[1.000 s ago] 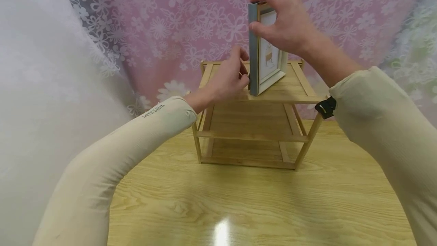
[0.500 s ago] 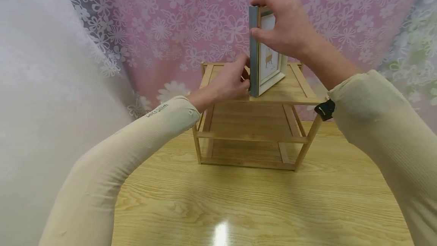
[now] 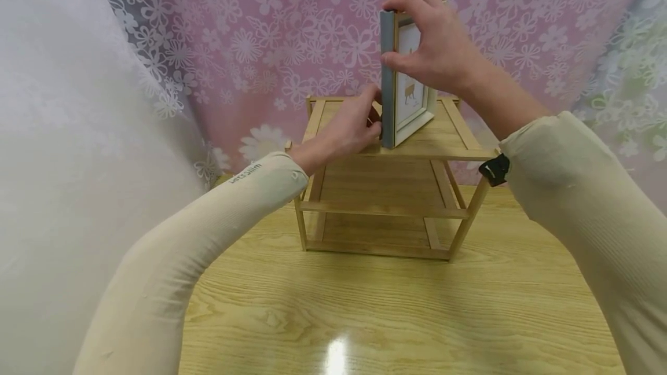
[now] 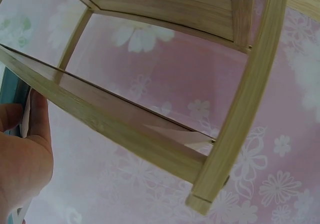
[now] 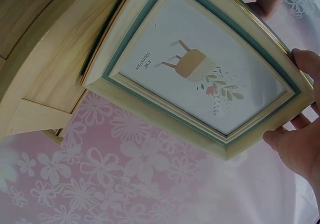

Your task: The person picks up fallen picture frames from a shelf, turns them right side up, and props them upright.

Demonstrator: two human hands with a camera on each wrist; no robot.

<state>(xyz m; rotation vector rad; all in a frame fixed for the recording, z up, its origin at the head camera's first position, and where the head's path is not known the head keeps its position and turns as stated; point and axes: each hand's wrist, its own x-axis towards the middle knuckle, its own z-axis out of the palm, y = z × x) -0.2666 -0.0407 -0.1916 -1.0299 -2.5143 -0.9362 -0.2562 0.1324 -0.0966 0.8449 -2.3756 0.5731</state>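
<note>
A picture frame [image 3: 388, 103] with a grey-blue edge and cream border stands upright, edge towards me, on the top board of a wooden shelf rack [image 3: 458, 132]. My right hand [image 3: 448, 45] grips its upper part, thumb on the near edge and fingers over the top. Low behind the frame, my left hand [image 3: 348, 123] has curled fingers at its back; the left wrist view shows a thin pale piece between thumb and finger of that hand [image 4: 25, 164]. In the right wrist view, the frame's print [image 5: 192, 64] shows a potted plant on legs.
Below the top board, the rack has a middle shelf [image 3: 385, 181] and a bottom shelf [image 3: 375, 230]. It stands on a wood-grain surface [image 3: 396, 311]. A pink flowered curtain [image 3: 271, 28] hangs behind, and white sheer fabric [image 3: 78, 161] is at the left.
The left hand has moved right and in against the back of the frame. The right hand and the frame's top have come down slightly.
</note>
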